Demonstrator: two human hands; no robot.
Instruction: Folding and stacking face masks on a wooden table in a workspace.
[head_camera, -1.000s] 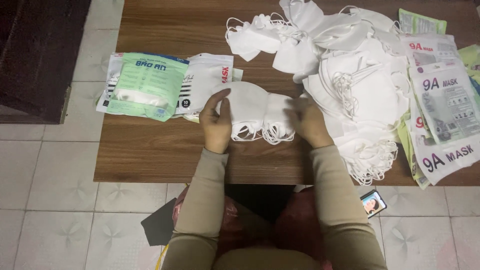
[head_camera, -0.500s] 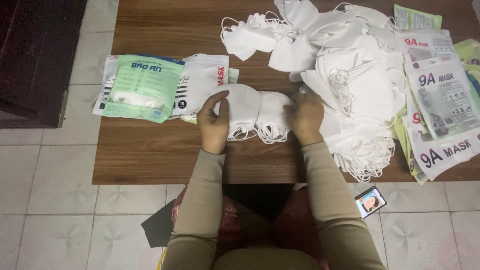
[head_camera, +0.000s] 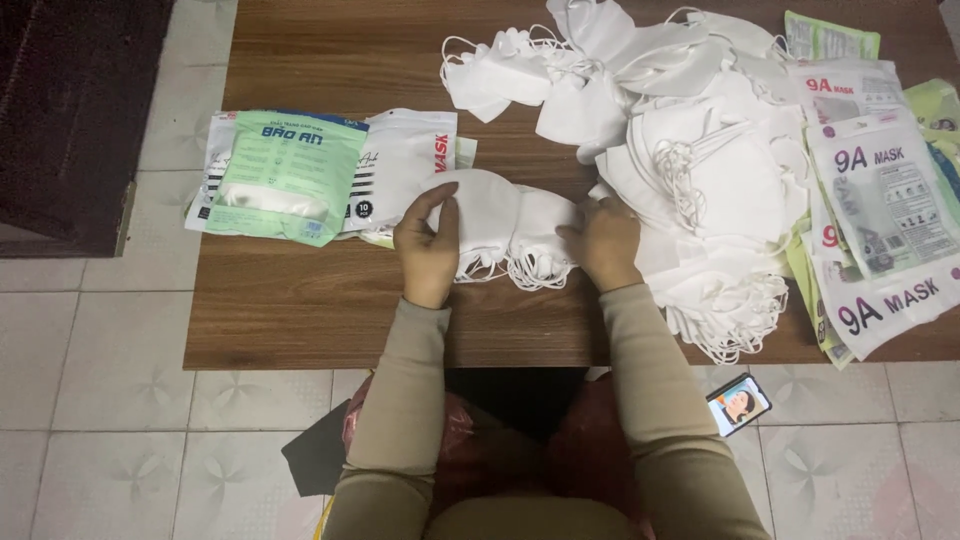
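- The left hand (head_camera: 427, 250) and right hand (head_camera: 603, 243) each have fingers closed on an end of a small stack of white face masks (head_camera: 510, 225) at the middle of the wooden table (head_camera: 300, 320).
- It looks like sorting partway done: a big loose mask heap (head_camera: 700, 150) waits just right.
- Green pouch (head_camera: 290, 175) and white pouch (head_camera: 405, 160) lie left; white-and-purple mask packets (head_camera: 885, 200) lie at the right edge.
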